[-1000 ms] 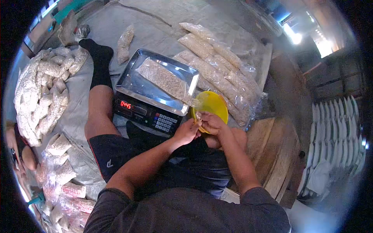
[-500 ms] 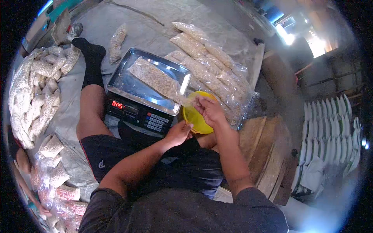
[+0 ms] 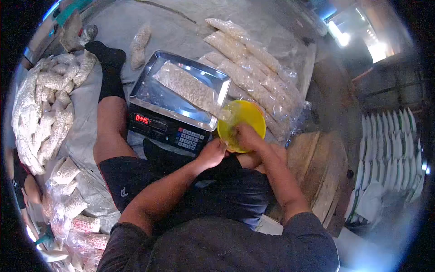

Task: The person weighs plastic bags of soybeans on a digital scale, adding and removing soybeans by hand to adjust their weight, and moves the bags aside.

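Observation:
My left hand (image 3: pixel 213 153) is closed on the near-left rim of a yellow bowl (image 3: pixel 256 119). My right hand (image 3: pixel 248 137) reaches down inside that bowl, its fingers hidden from view. Just left of the bowl stands a digital scale (image 3: pixel 159 131) with a red reading of 0445. A clear plastic bag of pale, grain-like pieces (image 3: pixel 186 87) lies slantwise on the scale's shiny metal tray (image 3: pixel 147 93). The bag's loose top end points toward the bowl and overlaps its far-left edge.
Filled clear bags (image 3: pixel 247 63) lie in rows beyond the bowl. A heap of twisted filled bags (image 3: pixel 43 109) is at left, with red-printed bags (image 3: pixel 86 225) below. Wooden boards (image 3: pixel 312 167) are at right, before stacked white packs (image 3: pixel 385 149). Another person's hand (image 3: pixel 32 189) shows far left.
My right hand has gone from the bag's top end down into the yellow bowl. My left hand still grips the rim. The reading stays 0445, and the view has shifted slightly.

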Available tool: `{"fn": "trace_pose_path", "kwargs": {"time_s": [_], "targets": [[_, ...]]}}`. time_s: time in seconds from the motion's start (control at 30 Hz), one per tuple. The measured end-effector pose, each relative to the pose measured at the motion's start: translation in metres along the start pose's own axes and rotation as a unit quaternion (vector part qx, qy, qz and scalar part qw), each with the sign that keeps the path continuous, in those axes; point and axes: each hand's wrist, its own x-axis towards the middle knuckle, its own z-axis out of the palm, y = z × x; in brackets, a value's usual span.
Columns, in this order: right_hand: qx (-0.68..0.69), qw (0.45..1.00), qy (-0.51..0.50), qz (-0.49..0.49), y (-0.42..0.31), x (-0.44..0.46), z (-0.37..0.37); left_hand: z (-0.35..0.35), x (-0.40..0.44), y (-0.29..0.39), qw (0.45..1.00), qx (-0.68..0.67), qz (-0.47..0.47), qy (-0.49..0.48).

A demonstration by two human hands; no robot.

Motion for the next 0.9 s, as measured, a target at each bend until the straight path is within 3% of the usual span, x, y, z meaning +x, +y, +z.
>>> {"fn": "trace_pose_path", "kwargs": {"time_s": [0.1,0.17,0.23,0.27,0.37,0.5,0.57,0.77,0.87,0.9], "targets": [[0.012,0.991,0.129,-0.030,0.045,0.003,0.006,0.004,0.006,-0.003,1.000,-0.006,0.004,-0.012],[-0.033,0.990,0.120,-0.072,0.042,0.003,0.016,0.006,0.009,-0.006,1.000,-0.005,-0.005,-0.004],[-0.132,0.988,0.022,-0.083,0.011,-0.012,0.019,0.005,0.009,-0.014,1.000,0.001,0.023,-0.009],[-0.053,0.988,-0.135,-0.062,-0.044,-0.030,-0.007,-0.001,0.002,0.001,1.000,0.005,0.015,-0.019],[-0.003,0.990,-0.102,-0.094,-0.022,-0.035,0.012,0.000,0.001,-0.002,1.000,0.017,0.009,-0.016],[0.170,0.966,-0.191,-0.035,-0.007,-0.036,0.000,0.005,-0.001,0.003,1.000,-0.004,0.002,0.004],[0.197,0.959,-0.204,0.004,-0.037,-0.043,-0.014,0.007,-0.003,0.005,1.000,-0.030,-0.003,0.003],[0.238,0.954,-0.181,0.028,-0.021,-0.032,0.003,0.018,0.002,-0.018,0.997,-0.064,-0.010,0.044],[0.367,0.914,-0.137,0.103,-0.029,-0.035,0.005,0.015,0.002,-0.015,0.998,-0.033,-0.016,0.043],[0.461,0.871,-0.119,0.118,-0.030,-0.036,0.008,0.014,0.003,-0.012,0.999,-0.015,-0.016,0.037]]}}
